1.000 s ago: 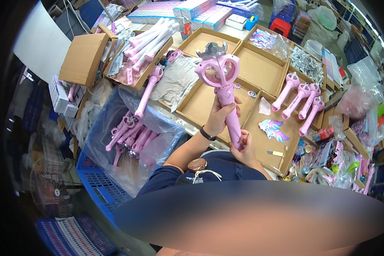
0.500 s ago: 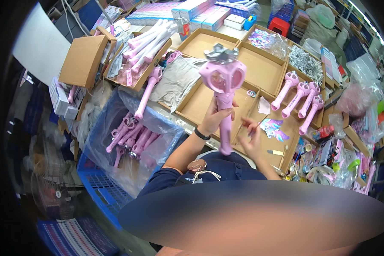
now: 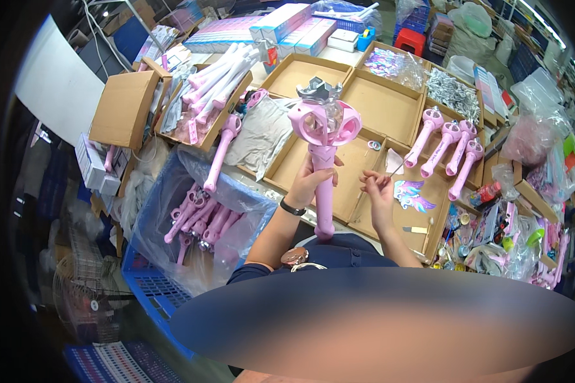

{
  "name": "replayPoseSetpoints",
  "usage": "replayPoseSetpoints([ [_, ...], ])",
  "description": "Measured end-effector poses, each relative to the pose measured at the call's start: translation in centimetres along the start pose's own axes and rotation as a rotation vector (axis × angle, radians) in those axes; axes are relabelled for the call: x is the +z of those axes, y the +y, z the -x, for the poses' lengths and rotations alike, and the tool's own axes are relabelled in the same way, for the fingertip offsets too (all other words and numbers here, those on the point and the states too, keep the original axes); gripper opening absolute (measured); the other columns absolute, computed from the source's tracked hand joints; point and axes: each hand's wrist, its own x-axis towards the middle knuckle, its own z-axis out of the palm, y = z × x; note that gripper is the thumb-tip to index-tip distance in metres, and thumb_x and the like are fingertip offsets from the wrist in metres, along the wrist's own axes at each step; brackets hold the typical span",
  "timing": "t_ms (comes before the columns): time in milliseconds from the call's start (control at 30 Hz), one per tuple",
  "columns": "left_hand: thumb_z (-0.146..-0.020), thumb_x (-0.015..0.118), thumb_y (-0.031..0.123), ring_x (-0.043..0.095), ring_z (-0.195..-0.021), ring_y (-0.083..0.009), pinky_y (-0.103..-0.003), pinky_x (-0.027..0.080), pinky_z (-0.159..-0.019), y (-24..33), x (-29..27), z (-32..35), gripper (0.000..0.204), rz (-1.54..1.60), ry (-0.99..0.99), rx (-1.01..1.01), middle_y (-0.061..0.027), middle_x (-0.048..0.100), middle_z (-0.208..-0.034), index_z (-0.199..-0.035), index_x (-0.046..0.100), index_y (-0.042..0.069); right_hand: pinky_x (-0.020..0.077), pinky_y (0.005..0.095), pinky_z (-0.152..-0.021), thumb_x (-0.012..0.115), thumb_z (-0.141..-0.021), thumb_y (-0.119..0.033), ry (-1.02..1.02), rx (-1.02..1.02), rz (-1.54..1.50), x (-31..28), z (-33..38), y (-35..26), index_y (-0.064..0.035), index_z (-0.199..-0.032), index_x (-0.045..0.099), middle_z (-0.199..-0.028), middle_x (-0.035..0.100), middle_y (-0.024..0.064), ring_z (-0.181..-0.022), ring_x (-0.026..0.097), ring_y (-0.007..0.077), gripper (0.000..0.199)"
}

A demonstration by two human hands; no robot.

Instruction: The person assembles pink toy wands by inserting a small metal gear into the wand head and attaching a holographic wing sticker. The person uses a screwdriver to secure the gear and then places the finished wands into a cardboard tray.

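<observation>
**Pink wand held upright over the trays**

The pink plastic toy wand with a heart-shaped head and silver crown top (image 3: 324, 159) stands nearly upright in mid-air above the shallow cardboard tray (image 3: 345, 185) at the middle of the desk. The left hand (image 3: 308, 185) has its grip clenched round the wand's handle, just below the head. The right hand (image 3: 378, 191), at three o'clock from the handle and just apart from it, pinches a thin pale stick (image 3: 397, 169) between its fingertips.

At two o'clock, three finished pink wands (image 3: 450, 150) lie side by side in another cardboard tray, and a colourful sticker sheet (image 3: 412, 195) lies just past the right hand. At nine o'clock, a clear plastic bag of pink wand handles (image 3: 201, 217) sits in a blue plastic crate (image 3: 156, 290) off the desk's near edge. At eleven o'clock, a cardboard box holds pale pink tubes (image 3: 217, 80). Tray walls stand close on every side; the open room is the air above them.
</observation>
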Motion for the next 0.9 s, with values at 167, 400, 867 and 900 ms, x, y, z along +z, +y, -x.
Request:
replayPoseSetpoints([
  [167,-0.078,0.055,0.002,0.057,-0.078,-0.0132,-0.026,0.047,-0.069,-2.3,0.6,0.1,0.043,-0.174,0.045,-0.025,-0.0102,0.054,-0.105,-0.118,0.038,0.004,0.0433,0.0262,-0.071,0.059,-0.082,-0.004,-0.186,-0.822,0.409,1.3,0.1,-1.9,-0.0038,-0.091,0.037,-0.129,0.039,0.0277,-0.094,0.054,0.0192,0.024],
  [400,-0.082,0.059,0.006,0.05,-0.107,-0.0162,-0.031,0.046,-0.085,-3.5,0.0,0.1,0.059,-0.046,-0.097,0.022,-0.0086,0.046,-0.12,-0.132,0.027,0.004,0.0445,0.024,-0.053,0.062,-0.079,-0.004,-0.395,-0.78,0.607,3.3,0.1,-3.9,-0.0029,-0.081,0.038,-0.132,0.036,0.0305,-0.064,0.06,0.0175,0.024],
  [867,-0.062,0.052,0.075,0.056,-0.102,-0.0287,-0.049,0.047,-0.086,3.7,0.7,-3.9,0.101,0.101,-0.201,0.288,-0.0195,0.048,-0.121,-0.131,0.035,0.004,0.0433,0.0237,-0.066,0.072,-0.071,-0.003,-0.335,-0.297,0.365,-2.4,3.7,5.1,-0.0029,-0.091,0.032,-0.101,0.051,0.0151,-0.08,0.05,0.012,0.045],
  [900,-0.063,0.051,0.075,0.056,-0.102,-0.0286,-0.049,0.048,-0.086,3.4,1.0,-4.1,0.1,0.135,-0.163,0.278,-0.0198,0.048,-0.121,-0.131,0.035,0.004,0.0438,0.0221,-0.06,0.071,-0.071,-0.002,-0.336,-0.344,0.431,-2.4,3.6,5.0,-0.0031,-0.089,0.032,-0.102,0.052,0.0166,-0.076,0.05,0.0109,0.044],
])
